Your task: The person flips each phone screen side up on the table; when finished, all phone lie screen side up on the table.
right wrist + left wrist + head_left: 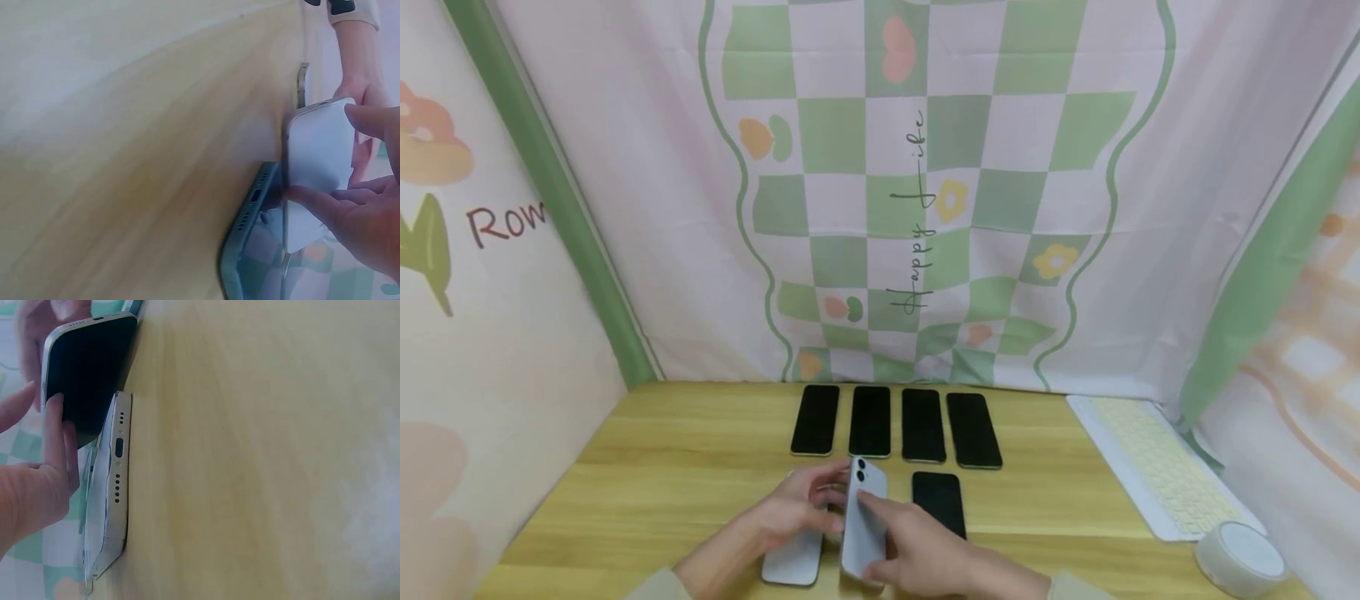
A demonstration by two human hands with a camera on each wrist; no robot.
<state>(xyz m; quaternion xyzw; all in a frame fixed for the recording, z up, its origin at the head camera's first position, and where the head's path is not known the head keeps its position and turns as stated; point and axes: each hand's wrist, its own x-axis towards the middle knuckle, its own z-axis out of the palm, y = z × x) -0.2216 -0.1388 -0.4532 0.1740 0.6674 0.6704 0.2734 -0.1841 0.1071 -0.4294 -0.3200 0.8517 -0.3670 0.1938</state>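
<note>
A white smartphone (867, 525) with two camera lenses is tilted up on its long side, and my right hand (921, 542) grips it by its edges with thumb and fingers. Its dark screen (87, 369) faces my left hand (797, 504), whose extended fingers (54, 434) touch the screen side. Under the left hand a second white phone (793, 562) lies flat on the table, partly covered. Just beyond the right hand is a phone with a black screen (938, 502); its lower part is hidden in the head view, while the right wrist view shows its port end (250, 206).
Several black-screened phones (870, 422) lie in a row toward the back of the wooden table (647, 475). At the right are a white keyboard (1165, 467) and a round white object (1240, 558). A patterned curtain (835, 133) hangs behind the table.
</note>
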